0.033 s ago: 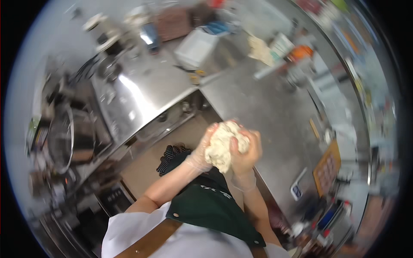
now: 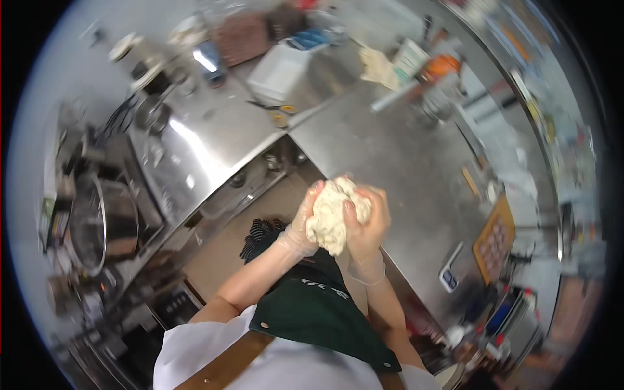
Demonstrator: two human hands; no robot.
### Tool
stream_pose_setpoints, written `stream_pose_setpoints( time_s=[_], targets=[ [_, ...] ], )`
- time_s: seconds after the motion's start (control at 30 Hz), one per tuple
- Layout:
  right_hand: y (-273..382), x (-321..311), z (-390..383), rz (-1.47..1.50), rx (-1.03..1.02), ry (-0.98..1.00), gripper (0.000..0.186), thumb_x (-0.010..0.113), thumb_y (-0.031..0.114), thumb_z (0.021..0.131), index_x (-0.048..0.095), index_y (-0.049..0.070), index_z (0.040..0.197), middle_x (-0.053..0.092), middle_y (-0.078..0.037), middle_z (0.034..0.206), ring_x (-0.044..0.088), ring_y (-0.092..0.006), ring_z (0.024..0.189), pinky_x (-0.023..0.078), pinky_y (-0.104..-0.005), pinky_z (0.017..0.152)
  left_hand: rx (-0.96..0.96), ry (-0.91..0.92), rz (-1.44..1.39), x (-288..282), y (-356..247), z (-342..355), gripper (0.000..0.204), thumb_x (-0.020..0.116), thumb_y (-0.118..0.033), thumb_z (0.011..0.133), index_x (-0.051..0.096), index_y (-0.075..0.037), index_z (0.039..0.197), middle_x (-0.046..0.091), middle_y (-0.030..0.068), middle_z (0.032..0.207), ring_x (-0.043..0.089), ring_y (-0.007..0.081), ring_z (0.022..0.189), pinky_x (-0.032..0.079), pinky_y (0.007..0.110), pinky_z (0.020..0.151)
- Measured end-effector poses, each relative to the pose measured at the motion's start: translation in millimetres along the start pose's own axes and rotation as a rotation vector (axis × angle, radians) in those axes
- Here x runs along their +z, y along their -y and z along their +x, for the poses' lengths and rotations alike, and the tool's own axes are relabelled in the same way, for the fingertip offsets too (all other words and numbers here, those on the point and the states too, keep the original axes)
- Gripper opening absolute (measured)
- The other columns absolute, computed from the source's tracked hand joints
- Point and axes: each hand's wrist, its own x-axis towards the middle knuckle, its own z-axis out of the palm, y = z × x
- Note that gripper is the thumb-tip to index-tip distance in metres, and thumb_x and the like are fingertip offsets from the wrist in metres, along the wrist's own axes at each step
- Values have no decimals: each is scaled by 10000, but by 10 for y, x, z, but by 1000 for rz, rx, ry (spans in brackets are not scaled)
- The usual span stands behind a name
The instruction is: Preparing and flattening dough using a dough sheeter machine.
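A lumpy mass of pale dough (image 2: pixel 333 211) is held up between my two hands, in front of my dark green apron (image 2: pixel 312 318). My left hand (image 2: pixel 303 221), in a clear plastic glove, presses on its left side with the fingers curved around it. On the other side my right hand (image 2: pixel 368 224), gloved as well, grips the dough with the thumb laid across its front. The dough is off the counter, and an end of it sags down between my palms. Part of my left fingers is hidden behind it.
A steel counter (image 2: pixel 403 162) stretches to the right, with a wooden board (image 2: pixel 495 240) of small round pieces and a white handheld device (image 2: pixel 449 279). Yellow-handled scissors (image 2: pixel 279 117) lie by a white bin (image 2: pixel 279 71). A large metal pot (image 2: pixel 104 221) stands at left.
The surroundings have shifted a little to the left in view. My hands keep hold of the dough and have moved only slightly, up and leftward.
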Motion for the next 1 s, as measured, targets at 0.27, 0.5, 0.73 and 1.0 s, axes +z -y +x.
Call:
stream_pose_setpoints(
  time_s=[0.27,0.5,0.73,1.0],
  targets=[
    [-557,-970,-313,-683,-137,49,719,557,534,888,405,42,1389,386,-225,1387,286,-413,1356,249,-553,1089,-611,-85,-187,-432,1177,1147,389,591,-411,906,633,-84,1113,673,69,1066,660,176,904,561,327,795],
    [-1090,-1193,-151,-743,-66,-342,335,631,170,879,594,23,1178,532,-161,1127,519,-354,1077,454,-459,904,-411,-180,137,-128,1478,1599,334,638,-371,877,617,-83,1047,657,57,943,645,163,794,559,303,719],
    [-1380,-1596,162,-427,148,-148,788,566,619,839,464,-5,1310,473,-209,1249,422,-354,1231,337,-446,1039,-424,107,490,-93,1550,1853,577,485,-384,976,275,-130,1450,431,88,1366,459,185,1253,432,346,1038],
    [-1677,-2208,-638,-865,198,-477,258,712,274,686,633,154,900,540,-72,971,524,-291,989,426,-434,755,-634,-78,337,-446,2925,1865,424,535,-419,931,531,-87,1195,581,85,1129,575,204,1049,490,345,938]
  ],
)
